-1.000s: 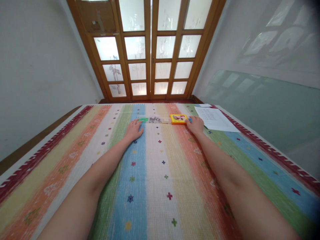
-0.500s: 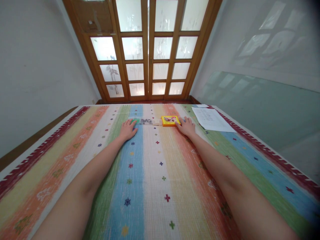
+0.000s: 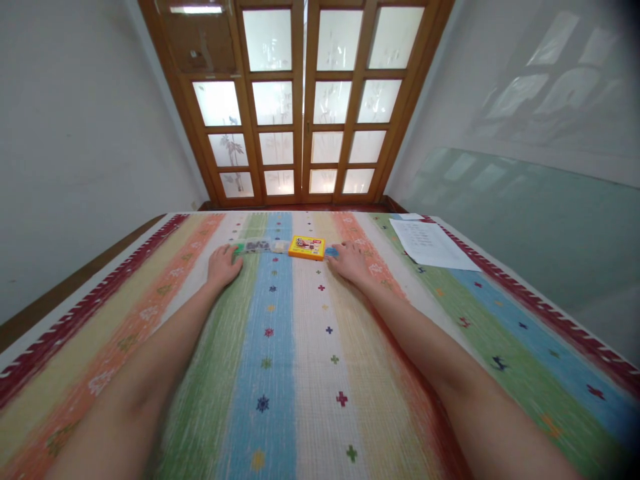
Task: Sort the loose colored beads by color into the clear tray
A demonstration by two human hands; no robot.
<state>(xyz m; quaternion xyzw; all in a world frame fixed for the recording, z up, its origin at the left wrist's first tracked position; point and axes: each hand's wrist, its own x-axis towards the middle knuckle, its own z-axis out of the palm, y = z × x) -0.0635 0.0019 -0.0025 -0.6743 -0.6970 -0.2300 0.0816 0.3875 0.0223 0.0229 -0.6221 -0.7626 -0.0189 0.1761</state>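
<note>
A row of small items lies across the far part of the striped tablecloth, between my two hands. My left hand (image 3: 223,265) rests palm down at the row's left end, fingertips touching a green item (image 3: 239,249). Beside that is a clear pack with dark pieces (image 3: 258,246), then a small beige item (image 3: 281,247). A yellow box (image 3: 307,247) with printed pictures comes after it. At the right end, a blue item (image 3: 331,252) is partly covered by the fingers of my right hand (image 3: 349,260), which lies palm down with fingers spread. Neither hand grips around anything.
The striped tablecloth (image 3: 320,360) covers the whole table. Sheets of paper with writing (image 3: 431,244) lie at the far right. A glass panel (image 3: 520,227) leans on the right wall, and wooden glazed doors (image 3: 303,133) stand behind the table.
Both hands and the row have shifted left across the cloth. The blue item has come into sight by the right hand. The view has tilted slightly.
</note>
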